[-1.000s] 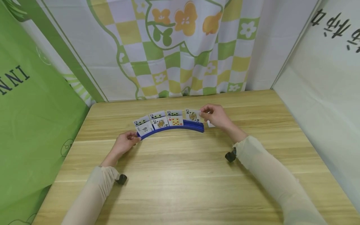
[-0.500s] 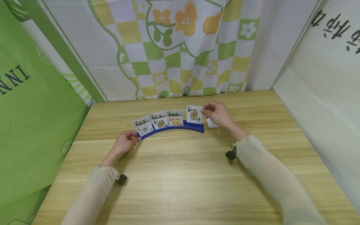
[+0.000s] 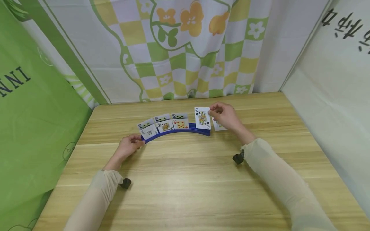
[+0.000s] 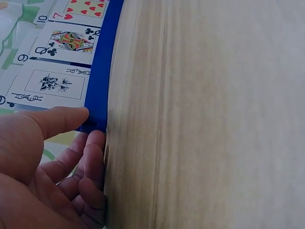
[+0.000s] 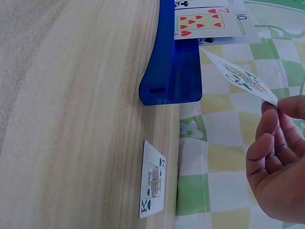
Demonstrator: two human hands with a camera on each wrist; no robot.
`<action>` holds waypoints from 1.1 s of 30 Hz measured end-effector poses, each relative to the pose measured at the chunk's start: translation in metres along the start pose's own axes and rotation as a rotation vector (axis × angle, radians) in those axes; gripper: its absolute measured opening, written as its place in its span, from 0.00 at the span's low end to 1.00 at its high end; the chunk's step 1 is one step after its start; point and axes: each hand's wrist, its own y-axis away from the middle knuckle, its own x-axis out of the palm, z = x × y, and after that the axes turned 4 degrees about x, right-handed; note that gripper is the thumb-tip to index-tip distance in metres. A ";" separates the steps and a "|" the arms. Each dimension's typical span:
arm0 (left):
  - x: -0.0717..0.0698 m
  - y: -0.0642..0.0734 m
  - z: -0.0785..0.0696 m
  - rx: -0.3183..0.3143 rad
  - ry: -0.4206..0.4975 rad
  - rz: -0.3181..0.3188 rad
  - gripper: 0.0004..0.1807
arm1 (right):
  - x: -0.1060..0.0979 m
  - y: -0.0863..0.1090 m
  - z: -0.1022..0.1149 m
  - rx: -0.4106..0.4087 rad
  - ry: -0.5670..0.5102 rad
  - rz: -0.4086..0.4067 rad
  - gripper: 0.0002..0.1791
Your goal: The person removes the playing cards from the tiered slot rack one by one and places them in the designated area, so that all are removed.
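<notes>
A curved blue playing card holder (image 3: 199, 131) stands on the table with two rows of cards. The front row has a joker (image 4: 53, 85), a queen of clubs (image 4: 69, 43) and a seven of hearts (image 5: 202, 24). At the holder's left end my left hand (image 3: 130, 147) grips it, thumb (image 4: 66, 119) on top and fingers curled at the end. My right hand (image 3: 226, 116) pinches a queen of spades (image 3: 202, 118) by its edge. The card is above the holder's right section, tilted and clear of it in the right wrist view.
A king of spades (image 5: 152, 181) lies face up on the table to the right of the holder, partly behind my right hand in the head view. The wooden table (image 3: 179, 186) reaches back to a checked curtain (image 3: 190, 64). Fabric walls stand on both sides.
The right hand has lifted the queen of spades up out of the holder's right section and slightly right. More of the king beside it shows. The left hand has stayed put.
</notes>
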 end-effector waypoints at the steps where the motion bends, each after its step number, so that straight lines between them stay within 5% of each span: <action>1: 0.000 0.000 0.000 0.000 0.000 0.001 0.21 | -0.001 -0.001 -0.001 -0.002 -0.006 -0.002 0.12; 33: 0.000 0.002 -0.001 -0.002 0.019 -0.014 0.20 | -0.028 -0.001 -0.008 0.015 0.041 -0.095 0.15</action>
